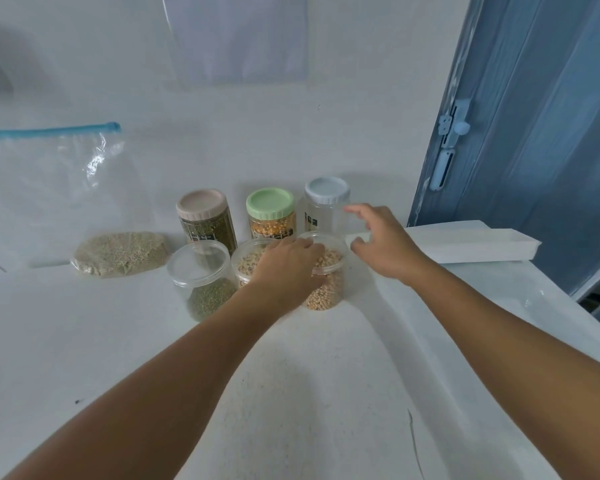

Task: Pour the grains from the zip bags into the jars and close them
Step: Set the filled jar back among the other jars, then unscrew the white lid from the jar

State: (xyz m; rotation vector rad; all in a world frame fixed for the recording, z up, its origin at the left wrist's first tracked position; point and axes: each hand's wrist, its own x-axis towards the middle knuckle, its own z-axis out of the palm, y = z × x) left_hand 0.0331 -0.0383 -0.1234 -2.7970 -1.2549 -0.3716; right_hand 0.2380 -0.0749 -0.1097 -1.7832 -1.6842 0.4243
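My left hand (pixel 286 263) grips the rim of an open clear jar of tan beans (pixel 328 289). My right hand (pixel 381 242) hovers open just right of it, fingers spread, near an empty jar with a pale blue lid (pixel 327 202). Behind stand a pink-lidded jar of green grains (pixel 205 220) and a green-lidded jar of yellow corn (pixel 270 216). In front sit an open jar of green grains (pixel 201 282) and another open jar of speckled beans (pixel 248 261), partly hidden by my left hand. A zip bag of pale grains (pixel 122 252) lies at the left.
An empty clear zip bag with a blue seal (pixel 49 161) leans against the white wall at the left. A white tray (pixel 465 245) lies at the right on the white table (pixel 291 393). A blue folding door (pixel 534 133) stands beyond it.
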